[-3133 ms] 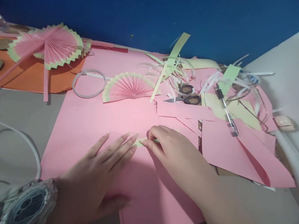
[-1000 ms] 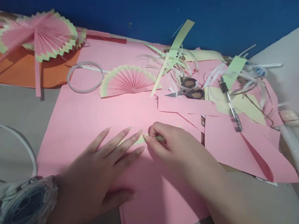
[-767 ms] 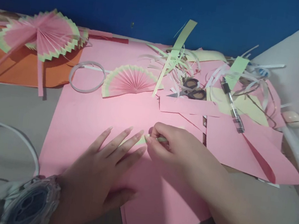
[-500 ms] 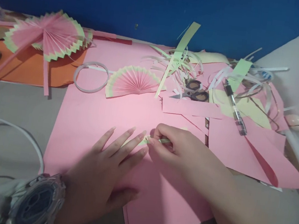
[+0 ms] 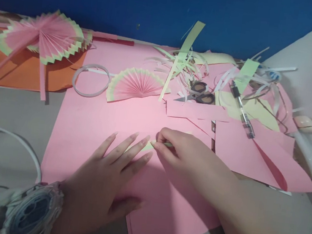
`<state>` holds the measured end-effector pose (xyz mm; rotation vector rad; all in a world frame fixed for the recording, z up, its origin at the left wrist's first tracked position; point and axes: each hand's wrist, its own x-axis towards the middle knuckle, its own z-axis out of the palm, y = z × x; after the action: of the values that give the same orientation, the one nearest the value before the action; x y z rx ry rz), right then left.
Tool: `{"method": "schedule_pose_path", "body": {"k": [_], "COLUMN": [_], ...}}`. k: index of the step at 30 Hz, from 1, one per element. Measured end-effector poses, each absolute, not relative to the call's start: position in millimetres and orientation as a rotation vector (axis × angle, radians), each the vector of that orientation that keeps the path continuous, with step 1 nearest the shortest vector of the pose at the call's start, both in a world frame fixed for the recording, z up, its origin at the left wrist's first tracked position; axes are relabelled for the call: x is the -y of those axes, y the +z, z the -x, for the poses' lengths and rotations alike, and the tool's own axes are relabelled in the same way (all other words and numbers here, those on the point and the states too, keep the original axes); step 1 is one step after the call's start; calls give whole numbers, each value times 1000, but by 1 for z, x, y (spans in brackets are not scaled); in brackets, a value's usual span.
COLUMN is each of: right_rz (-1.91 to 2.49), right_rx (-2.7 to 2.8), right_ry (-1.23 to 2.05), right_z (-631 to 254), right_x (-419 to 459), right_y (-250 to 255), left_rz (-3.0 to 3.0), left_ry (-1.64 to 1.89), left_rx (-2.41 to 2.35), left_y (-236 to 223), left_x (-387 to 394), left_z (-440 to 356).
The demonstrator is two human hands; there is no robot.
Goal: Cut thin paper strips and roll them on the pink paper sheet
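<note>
Showing little change from the preceding head view, the left hand [image 5: 102, 175] remains spread, fingers apart, across the yellow-green paper strip [image 5: 148, 147]. The right hand [image 5: 186, 151], just beside those fingertips, stays pinched on the strip. Judgement: steadying continues. The pleated fan [image 5: 137, 85] lies beyond both hands.

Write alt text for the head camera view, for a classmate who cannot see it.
On a pink sheet, the left hand spreads over a pale green piece that the right hand pinches. Beyond lie a pleated fan, scissors, a pen and paper strips.
</note>
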<state>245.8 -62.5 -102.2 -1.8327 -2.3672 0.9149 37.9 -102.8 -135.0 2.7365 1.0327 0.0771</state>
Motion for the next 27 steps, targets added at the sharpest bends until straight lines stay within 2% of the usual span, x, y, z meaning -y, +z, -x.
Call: {"method": "schedule_pose_path", "body": {"k": [18, 27], "right_rz": [1774, 1755], "right_rx": [2369, 2372], "right_ry": [864, 882], "right_z": [-246, -246], "right_x": [63, 64], "right_y": [-100, -99], "left_rz": [-2718, -2839], "left_ry": [87, 352], "left_rx": [-1060, -1097], "left_y": [-137, -131], "left_x": [97, 105], "left_z": [-39, -34]}}
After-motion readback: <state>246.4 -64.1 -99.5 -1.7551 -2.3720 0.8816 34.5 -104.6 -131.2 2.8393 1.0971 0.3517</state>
